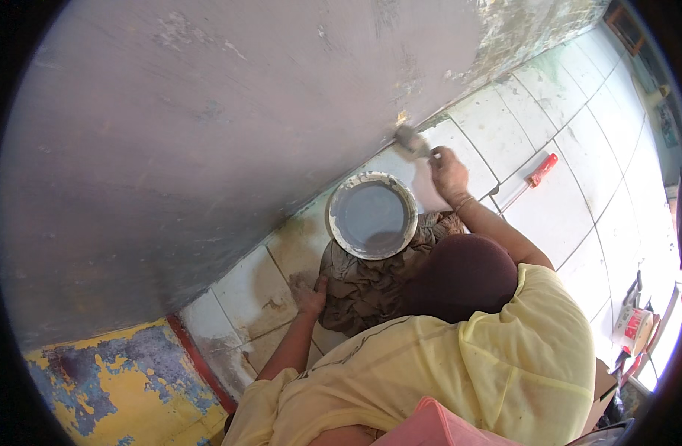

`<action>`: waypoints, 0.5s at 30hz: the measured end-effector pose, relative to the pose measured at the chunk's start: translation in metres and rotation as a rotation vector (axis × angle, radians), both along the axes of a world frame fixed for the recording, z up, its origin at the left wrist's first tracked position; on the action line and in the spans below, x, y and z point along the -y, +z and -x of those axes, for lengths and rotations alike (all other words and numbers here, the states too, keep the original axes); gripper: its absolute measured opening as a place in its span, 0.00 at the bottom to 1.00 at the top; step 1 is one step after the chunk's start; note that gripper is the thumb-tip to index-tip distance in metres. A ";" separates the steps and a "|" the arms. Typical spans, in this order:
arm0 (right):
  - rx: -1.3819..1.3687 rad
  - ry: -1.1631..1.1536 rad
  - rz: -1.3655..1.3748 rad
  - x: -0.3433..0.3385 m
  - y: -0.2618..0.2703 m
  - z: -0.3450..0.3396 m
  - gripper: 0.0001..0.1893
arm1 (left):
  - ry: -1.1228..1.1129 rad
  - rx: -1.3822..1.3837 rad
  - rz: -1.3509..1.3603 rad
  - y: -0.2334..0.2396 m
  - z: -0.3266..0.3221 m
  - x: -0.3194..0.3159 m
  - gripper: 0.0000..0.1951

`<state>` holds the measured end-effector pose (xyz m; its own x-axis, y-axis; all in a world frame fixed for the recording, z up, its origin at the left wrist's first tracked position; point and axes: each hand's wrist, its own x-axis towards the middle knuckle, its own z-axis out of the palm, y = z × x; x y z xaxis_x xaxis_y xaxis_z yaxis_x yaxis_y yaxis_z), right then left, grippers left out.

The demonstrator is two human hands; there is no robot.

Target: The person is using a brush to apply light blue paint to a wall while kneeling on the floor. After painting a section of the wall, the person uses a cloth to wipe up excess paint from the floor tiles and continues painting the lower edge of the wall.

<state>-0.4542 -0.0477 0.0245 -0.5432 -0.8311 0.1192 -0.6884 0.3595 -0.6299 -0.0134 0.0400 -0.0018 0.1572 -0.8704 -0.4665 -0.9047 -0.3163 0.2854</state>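
Note:
My right hand (450, 174) grips a grey-coated paintbrush (412, 140), blurred, its bristle end at the foot of the grey-painted wall (207, 139). Below and left of that hand stands a round bucket (345, 242) holding grey liquid, its rim crusted with pale paint. My left hand (311, 298) is low on the left, beside crumpled brown cloth (363, 295); its thumb stands apart, its fingers are blurred, and no tool shows in it. A dark maroon rounded form, apparently my knee (463, 276), lies below the brush hand.
A red-handled screwdriver (542, 170) lies on the white floor tiles (575, 189) at right. Peeling yellow and blue paint covers a surface (123, 384) at lower left, edged by a red strip (201, 362). A white container with red markings (634, 331) stands at far right.

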 end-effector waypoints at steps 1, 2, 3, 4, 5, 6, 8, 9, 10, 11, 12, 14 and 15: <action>-0.021 -0.077 -0.037 0.003 0.000 0.017 0.08 | 0.002 0.002 -0.001 -0.014 -0.005 -0.005 0.50; 0.016 -0.130 -0.058 0.007 -0.003 0.037 0.09 | -0.124 0.073 -0.078 -0.028 -0.011 -0.009 0.55; -0.008 -0.189 -0.075 0.010 0.001 0.053 0.10 | -0.246 0.144 -0.157 -0.037 -0.015 -0.012 0.61; -0.039 -0.262 -0.080 0.014 0.000 0.072 0.11 | -0.251 0.145 -0.160 -0.037 -0.015 -0.010 0.61; -0.092 -0.317 -0.019 0.018 0.002 0.089 0.09 | -0.279 0.158 -0.206 -0.037 -0.015 -0.009 0.62; -0.127 -0.363 -0.012 0.025 0.009 0.103 0.11 | -0.302 0.173 -0.252 -0.036 -0.016 -0.009 0.63; -0.104 -0.474 -0.098 0.037 0.025 0.128 0.14 | -0.318 0.179 -0.298 -0.027 -0.012 -0.004 0.63; -0.085 -0.500 -0.083 0.042 0.029 0.139 0.15 | -0.333 0.182 -0.338 -0.023 -0.011 -0.001 0.64; -0.085 -0.514 -0.100 0.048 0.031 0.145 0.15 | -0.330 0.182 -0.337 -0.023 -0.012 0.000 0.64; -0.086 -0.528 -0.118 0.053 0.032 0.151 0.16 | -0.371 0.208 -0.358 -0.023 -0.013 0.000 0.64; -0.087 -0.526 -0.117 0.057 0.030 0.157 0.16 | -0.414 0.232 -0.379 -0.020 -0.011 0.001 0.64; -0.058 -0.523 -0.128 0.064 0.023 0.165 0.17 | -0.416 0.224 -0.399 -0.015 -0.008 0.005 0.65; -0.056 -0.522 -0.128 0.068 0.017 0.166 0.17 | -0.421 0.220 -0.419 -0.010 -0.007 0.006 0.65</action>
